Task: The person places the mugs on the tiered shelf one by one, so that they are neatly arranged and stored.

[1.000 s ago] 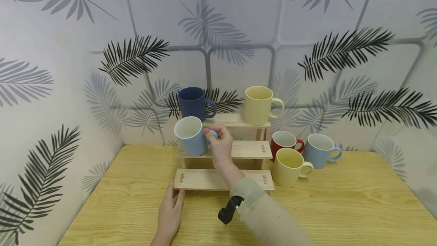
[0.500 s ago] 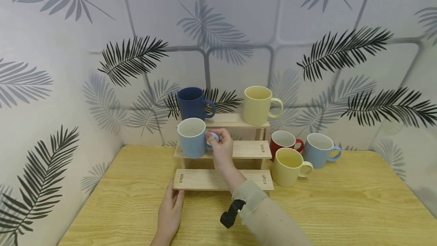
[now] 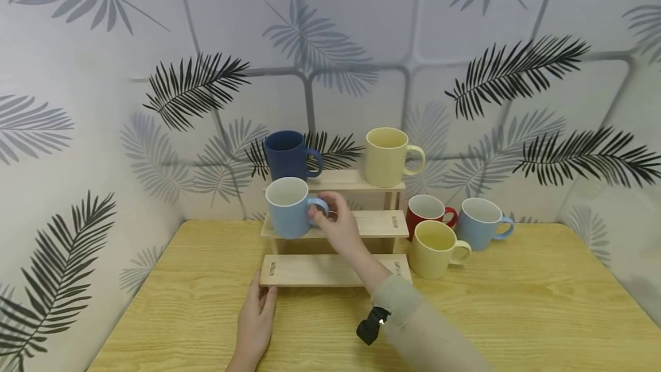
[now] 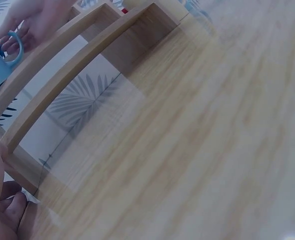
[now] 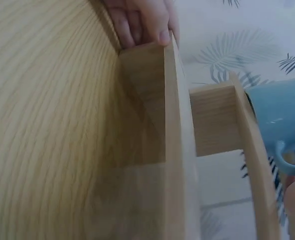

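Observation:
A light blue mug stands upright at the left end of the middle step of a wooden tiered rack, handle to the right. My right hand is at that handle, thumb and fingers loosened and spread about it, the thumb tip still touching. In the right wrist view, the light blue mug has its base on the step, with fingertips at the handle. My left hand grips the left end of the lowest step; the right wrist view shows the left thumb on the board's edge and fingers tucked beside it.
On the top step stand a dark blue mug and a pale yellow mug. Right of the rack, a red mug, another yellow mug and another light blue mug cluster on the wooden table. A leaf-patterned wall rises behind.
The light blue mug has shifted slightly and straightened on the middle step. My right fingers have loosened from its handle, and the right forearm has swung rightward. My left hand keeps its place.

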The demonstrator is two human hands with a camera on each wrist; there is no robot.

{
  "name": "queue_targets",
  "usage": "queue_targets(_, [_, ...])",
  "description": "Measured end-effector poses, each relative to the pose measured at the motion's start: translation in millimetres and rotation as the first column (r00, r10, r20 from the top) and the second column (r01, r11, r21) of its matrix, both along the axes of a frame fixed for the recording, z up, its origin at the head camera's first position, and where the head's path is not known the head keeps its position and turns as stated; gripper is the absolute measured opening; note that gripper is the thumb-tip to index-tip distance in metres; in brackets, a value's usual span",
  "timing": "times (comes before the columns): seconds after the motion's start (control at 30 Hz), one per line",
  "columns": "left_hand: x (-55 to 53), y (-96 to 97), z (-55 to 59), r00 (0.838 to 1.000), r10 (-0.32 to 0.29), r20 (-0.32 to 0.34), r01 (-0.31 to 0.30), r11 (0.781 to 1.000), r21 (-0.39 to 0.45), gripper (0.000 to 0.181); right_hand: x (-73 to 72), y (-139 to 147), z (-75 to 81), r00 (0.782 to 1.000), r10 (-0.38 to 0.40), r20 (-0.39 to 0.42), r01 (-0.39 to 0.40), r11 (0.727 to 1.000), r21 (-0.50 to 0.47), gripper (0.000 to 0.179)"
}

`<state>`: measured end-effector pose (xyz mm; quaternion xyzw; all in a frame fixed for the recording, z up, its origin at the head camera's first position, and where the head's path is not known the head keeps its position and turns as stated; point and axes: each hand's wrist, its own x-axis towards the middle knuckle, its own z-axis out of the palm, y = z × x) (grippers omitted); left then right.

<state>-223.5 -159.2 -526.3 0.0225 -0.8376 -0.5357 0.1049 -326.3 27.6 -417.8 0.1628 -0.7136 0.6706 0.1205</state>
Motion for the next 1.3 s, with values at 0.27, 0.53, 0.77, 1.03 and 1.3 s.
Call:
queue_targets(0.27, [1.4, -0.2, -0.3, 1.000, 0.003, -0.020, -0.003, 1.000, 0.006, 0.062, 22.3, 43.3, 10.4, 0.995, 0.051, -0.090, -0.025, 0.963, 0.270, 0.068])
queue_targets(0.53, [-0.3, 0.1, 0.1, 1.000, 0.001, -0.012, -0.001, 1.000, -0.001, 0.062, 40.7, 96.2, 6.3, 0.965, 0.075, -0.250, 0.051, 0.885, 0.463, 0.051])
queue_targets(0.77, [0.2, 1.4, 0.8, 1.000, 0.002, 0.000, -0.002, 1.000, 0.003, 0.062, 49.2, 142.8, -6.6, 0.897, 0.033, -0.440, 0.201, 0.858, 0.473, 0.037])
queue_targets(1.03, [0.8, 1.3, -1.5, 1.000, 0.003, 0.000, -0.003, 1.000, -0.005, 0.064, 60.1, 193.3, -22.1, 0.874, -0.072, -0.481, 0.336, 0.805, 0.490, 0.037])
queue_targets(1.3, [-0.2, 0.3, -1.8, 1.000, 0.006, 0.007, -0.006, 1.000, 0.005, 0.064, 64.4, 227.7, -32.5, 0.907, -0.142, -0.397, 0.349, 0.781, 0.518, 0.033])
